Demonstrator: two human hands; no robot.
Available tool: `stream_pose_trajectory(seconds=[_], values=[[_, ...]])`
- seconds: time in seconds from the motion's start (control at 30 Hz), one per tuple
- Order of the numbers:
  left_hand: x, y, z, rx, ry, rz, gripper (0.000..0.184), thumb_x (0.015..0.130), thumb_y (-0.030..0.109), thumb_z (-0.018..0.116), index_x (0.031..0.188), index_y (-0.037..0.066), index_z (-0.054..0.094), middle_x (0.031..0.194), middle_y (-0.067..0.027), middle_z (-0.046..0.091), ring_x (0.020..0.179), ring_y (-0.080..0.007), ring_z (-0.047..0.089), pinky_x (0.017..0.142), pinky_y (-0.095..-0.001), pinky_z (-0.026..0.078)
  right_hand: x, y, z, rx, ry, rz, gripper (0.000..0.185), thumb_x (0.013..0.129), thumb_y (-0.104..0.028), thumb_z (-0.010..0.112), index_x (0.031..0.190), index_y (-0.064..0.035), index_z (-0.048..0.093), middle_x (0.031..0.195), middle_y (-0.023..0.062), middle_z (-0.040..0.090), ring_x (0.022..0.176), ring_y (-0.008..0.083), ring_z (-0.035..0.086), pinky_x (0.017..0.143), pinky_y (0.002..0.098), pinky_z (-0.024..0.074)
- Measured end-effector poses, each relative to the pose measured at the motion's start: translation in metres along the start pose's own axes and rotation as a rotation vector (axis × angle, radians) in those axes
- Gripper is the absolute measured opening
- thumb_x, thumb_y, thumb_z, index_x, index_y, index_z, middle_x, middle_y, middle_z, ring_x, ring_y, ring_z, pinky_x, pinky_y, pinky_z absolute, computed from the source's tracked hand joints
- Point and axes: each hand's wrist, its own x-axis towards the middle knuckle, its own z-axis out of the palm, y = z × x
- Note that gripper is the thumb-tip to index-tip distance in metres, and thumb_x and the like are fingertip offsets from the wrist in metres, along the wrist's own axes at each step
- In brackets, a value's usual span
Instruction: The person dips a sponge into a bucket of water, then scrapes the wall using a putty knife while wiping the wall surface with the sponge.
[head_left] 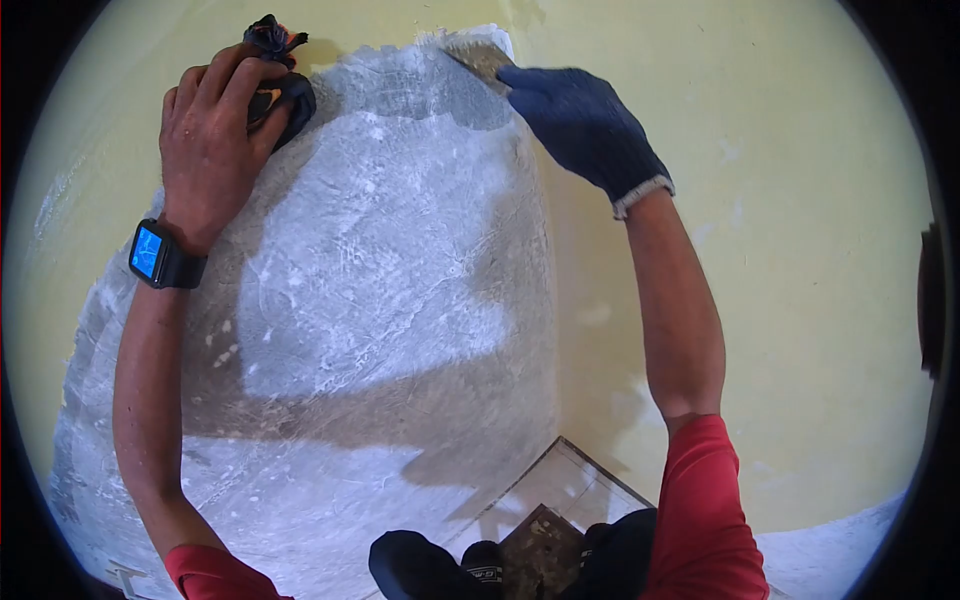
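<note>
A bundle (298, 103) is in the left hand (212, 128) at the wall (810, 260) — right of it, scraper (478, 60) in right hand (587, 127).

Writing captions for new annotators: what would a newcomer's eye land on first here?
Probably the big grey patch filling the middle of the yellow wall. Next, the dark-gloved right hand holding a scraper at the patch's top right corner. Then the bare left hand on a dark cloth at upper left, with a lit blue watch on that wrist.
</note>
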Motion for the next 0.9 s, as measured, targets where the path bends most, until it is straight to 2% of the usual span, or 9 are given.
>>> stream_pose_trajectory(seconds=[0.23, 0.3, 0.43, 0.47, 0.6, 0.67, 0.8, 0.87, 0.9], values=[[0.001, 0.004, -0.003, 0.002, -0.062, -0.037, 0.032, 0.076, 0.015, 0.073, 0.107, 0.013, 0.063, 0.119, -0.0042, 0.059, 0.101, -0.0263, 0.056, 0.087, -0.0386, 0.043, 0.023, 0.01, -0.006, 0.196, -0.16, 0.421, 0.016, 0.085, -0.008, 0.061, 0.1, -0.0064, 0.064, 0.11, 0.0096, 0.068, 0.096, 0.0253, 0.065, 0.082, 0.0386, 0.0527], [0.0, 0.001, -0.005, 0.02, -0.083, -0.06, 0.032, 0.077, 0.015, 0.072, 0.108, 0.011, 0.064, 0.122, -0.0059, 0.058, 0.103, -0.0271, 0.056, 0.089, -0.0391, 0.043, -0.001, 0.022, 0.001, -0.005, 0.036, -0.117, 0.018, 0.086, -0.012, 0.06, 0.102, -0.0054, 0.066, 0.109, 0.0112, 0.068, 0.096, 0.0267, 0.065, 0.083, 0.0391, 0.052], [0.0, 0.002, -0.002, 0.01, -0.032, -0.048, 0.031, 0.077, 0.016, 0.072, 0.106, 0.013, 0.064, 0.119, -0.0041, 0.059, 0.1, -0.0262, 0.056, 0.087, -0.0387, 0.043, 0.003, 0.001, 0.009, -0.136, 0.13, 0.025, 0.012, 0.084, -0.014, 0.057, 0.085, -0.009, 0.068, 0.103, 0.0126, 0.069, 0.082, 0.0305, 0.067, 0.076, 0.0377, 0.054], [0.0, 0.003, -0.001, 0.0, 0.001, -0.031, 0.03, 0.076, 0.017, 0.073, 0.105, 0.015, 0.064, 0.116, -0.0024, 0.06, 0.098, -0.0252, 0.056, 0.085, -0.0384, 0.042, 0.014, -0.004, 0.002, 0.251, -0.045, 0.461, 0.013, 0.084, -0.012, 0.055, 0.084, -0.0051, 0.066, 0.094, 0.0136, 0.068, 0.082, 0.0291, 0.067, 0.076, 0.0347, 0.0545], [-0.001, 0.001, -0.001, 0.01, -0.001, -0.035, 0.031, 0.076, 0.017, 0.073, 0.105, 0.015, 0.064, 0.116, -0.0021, 0.06, 0.098, -0.0251, 0.056, 0.085, -0.0387, 0.042, 0.01, -0.014, 0.0, 0.255, -0.05, 0.316, 0.034, 0.092, -0.022, 0.052, 0.12, -0.0046, 0.061, 0.095, 0.0153, 0.067, 0.084, 0.0313, 0.064, 0.079, 0.0372, 0.0526], [-0.001, 0.003, -0.002, 0.016, -0.059, -0.066, 0.031, 0.077, 0.016, 0.072, 0.107, 0.012, 0.064, 0.123, -0.0041, 0.058, 0.102, -0.0265, 0.057, 0.089, -0.0385, 0.043, 0.015, -0.033, -0.006, 0.932, -0.331, 0.778, 0.028, 0.09, -0.018, 0.054, 0.112, -0.0029, 0.064, 0.084, 0.0147, 0.062, 0.068, 0.0273, 0.063, 0.062, 0.0359, 0.0536], [-0.002, 0.004, -0.002, 0.005, -0.037, -0.071, 0.031, 0.078, 0.017, 0.072, 0.107, 0.013, 0.064, 0.121, -0.0039, 0.059, 0.101, -0.0262, 0.057, 0.088, -0.0383, 0.043, 0.032, -0.076, 0.002, 0.404, 0.13, 0.075, 0.013, 0.076, -0.002, 0.061, 0.089, -0.0014, 0.058, 0.069, 0.0087, 0.051, 0.059, 0.0195, 0.061, 0.047, 0.0322, 0.049], [-0.001, 0.004, -0.001, -0.03, 0.018, -0.092, 0.03, 0.078, 0.018, 0.072, 0.107, 0.014, 0.065, 0.117, -0.0036, 0.061, 0.1, -0.026, 0.058, 0.089, -0.0385, 0.043, 0.047, -0.109, -0.028, 1.357, -0.158, 0.937, 0.02, 0.069, -0.004, 0.065, 0.087, -0.0019, 0.058, 0.068, 0.011, 0.053, 0.067, 0.0271, 0.062, 0.06, 0.0373, 0.0521], [0.001, 0.005, -0.001, -0.041, 0.017, -0.083, 0.03, 0.078, 0.018, 0.072, 0.107, 0.014, 0.065, 0.117, -0.0036, 0.061, 0.1, -0.026, 0.058, 0.089, -0.0385, 0.043, 0.05, -0.115, -0.022, 1.353, -0.152, 0.951, 0.02, 0.069, -0.004, 0.065, 0.087, -0.0019, 0.058, 0.068, 0.011, 0.053, 0.067, 0.0271, 0.062, 0.06, 0.0373, 0.0521]])
